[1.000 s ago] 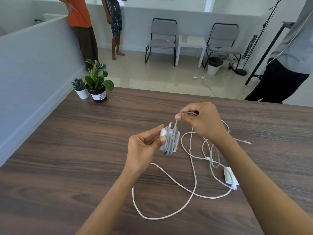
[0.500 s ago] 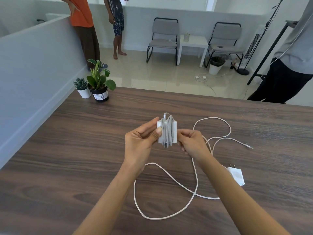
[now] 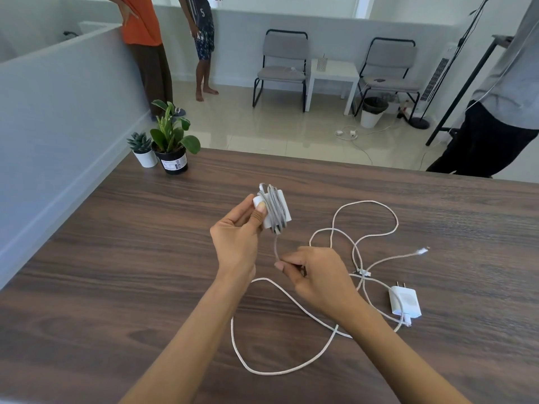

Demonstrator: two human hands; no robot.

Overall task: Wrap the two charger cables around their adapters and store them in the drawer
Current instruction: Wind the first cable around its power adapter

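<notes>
Left hand: the left hand [image 3: 237,240] grips the first adapter [image 3: 274,209], thumb pressed on its near face, held up above the middle of the surface [image 3: 122,258].
First adapter: several grey turns of cable already wound round its body; a short run drops from the coil to the other hand.
Right hand: the right hand [image 3: 316,277] pinches the first cable [image 3: 276,246] just below the adapter, fingers curled round it.
Loose tail: the rest of that cable lies in a wide loop on the surface toward the near edge, passing under the right forearm.
Second adapter: the second adapter [image 3: 405,301] lies flat toward the right edge, prongs pointing away, untouched; its cable [image 3: 367,225] sprawls unwound in loops beside it, plug end [image 3: 421,251] free.
Drawer: not in view.
Step, as judged: mid-wrap on the first charger; the second not yet begun.
Risk 1: the two cables cross near the right forearm; pulling in slack could drag the second charger or snag the loops.
Risk 2: slack tension at the pinch could let the wound turns slip off the adapter's edge.
Background: two potted plants [image 3: 169,147] at the far left corner.
</notes>
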